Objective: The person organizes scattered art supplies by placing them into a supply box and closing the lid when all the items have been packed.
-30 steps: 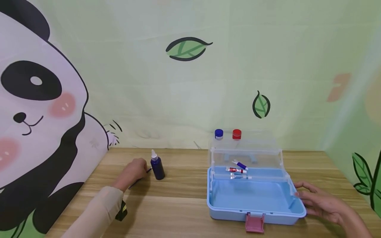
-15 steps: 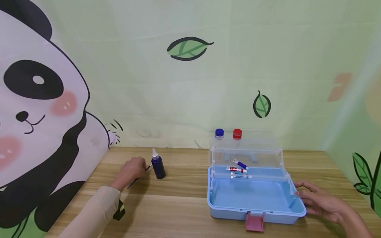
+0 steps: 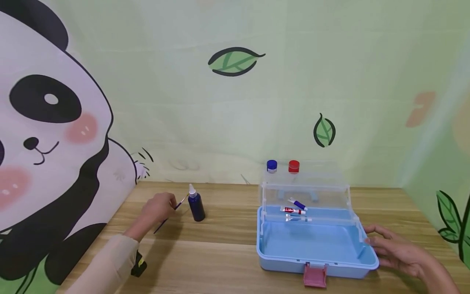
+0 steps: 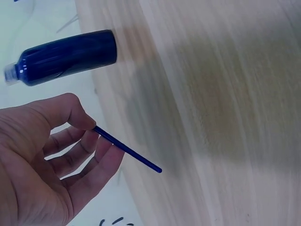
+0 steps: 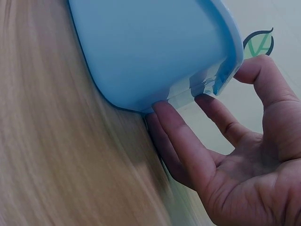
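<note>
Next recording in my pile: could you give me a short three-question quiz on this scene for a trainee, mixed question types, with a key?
1. Multiple choice: what does the left hand hold?
A) a spoon
B) a paintbrush
C) a pair of scissors

2. True or false: the right hand is wrapped around a squeeze bottle.

3. Count: how many paint tubes show in the head view?

Key:
1. B; the left wrist view shows it pinched.
2. False; its fingers touch the side of the blue plastic storage box.
3. Three.
</note>
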Motion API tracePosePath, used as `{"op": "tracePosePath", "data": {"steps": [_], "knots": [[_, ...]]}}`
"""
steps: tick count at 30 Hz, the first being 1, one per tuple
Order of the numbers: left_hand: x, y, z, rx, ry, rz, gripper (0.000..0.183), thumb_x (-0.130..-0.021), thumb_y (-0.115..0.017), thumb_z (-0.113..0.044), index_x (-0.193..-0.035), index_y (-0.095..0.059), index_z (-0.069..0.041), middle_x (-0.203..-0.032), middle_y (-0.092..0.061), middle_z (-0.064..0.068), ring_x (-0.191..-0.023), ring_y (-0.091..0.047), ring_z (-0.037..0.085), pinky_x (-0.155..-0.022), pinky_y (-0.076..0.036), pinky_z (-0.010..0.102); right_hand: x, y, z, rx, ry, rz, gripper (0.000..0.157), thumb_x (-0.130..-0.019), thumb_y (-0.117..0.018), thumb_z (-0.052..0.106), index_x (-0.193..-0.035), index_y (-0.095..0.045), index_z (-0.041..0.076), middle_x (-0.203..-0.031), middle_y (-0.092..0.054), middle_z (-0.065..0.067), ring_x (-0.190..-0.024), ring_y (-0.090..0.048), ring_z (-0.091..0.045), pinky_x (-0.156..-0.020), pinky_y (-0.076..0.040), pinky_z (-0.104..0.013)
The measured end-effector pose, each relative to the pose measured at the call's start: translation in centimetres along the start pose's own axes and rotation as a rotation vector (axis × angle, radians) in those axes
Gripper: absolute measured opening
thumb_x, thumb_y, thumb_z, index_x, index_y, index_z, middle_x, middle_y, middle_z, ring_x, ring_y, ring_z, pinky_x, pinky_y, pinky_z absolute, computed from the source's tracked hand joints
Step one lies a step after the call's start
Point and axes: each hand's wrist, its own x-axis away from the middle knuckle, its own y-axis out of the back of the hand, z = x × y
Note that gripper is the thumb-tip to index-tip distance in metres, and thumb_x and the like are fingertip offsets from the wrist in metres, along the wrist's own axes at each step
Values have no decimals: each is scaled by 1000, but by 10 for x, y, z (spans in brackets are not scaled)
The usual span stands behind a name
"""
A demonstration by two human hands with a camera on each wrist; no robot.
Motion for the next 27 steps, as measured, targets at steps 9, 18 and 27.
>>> {"op": "tracePosePath", "data": {"steps": [9, 18, 27], "knots": [[14, 16, -9, 62, -14, -54, 24, -79, -80, -17, -88, -60, -9, -80, -62, 5, -66, -55, 21, -56, -41, 34, -1, -1, 1, 0, 2, 1, 17, -106, -50, 17, -117, -58, 28, -119, -63, -4, -110, -66, -22, -92, -56, -48], [28, 33, -22, 80, -84, -139, 23, -80, -78, -16, -89, -58, -10, -83, -63, 4, -66, -52, 19, -55, -39, 33, 0, -1, 0, 10, -10, -12, 17, -106, -51, 18, -122, -54, 22, -119, -63, -5, -110, -66, -24, -92, -56, -49], [36, 41, -49, 74, -215, -190, 19, -79, -76, -13, -90, -60, -13, -80, -63, 0, -61, -51, 16, -52, -37, 30, 0, -1, 0, 0, -10, -17, 16, -106, -52, 18, -120, -55, 23, -118, -64, -5, -109, -66, -24, -91, -56, -49]]}}
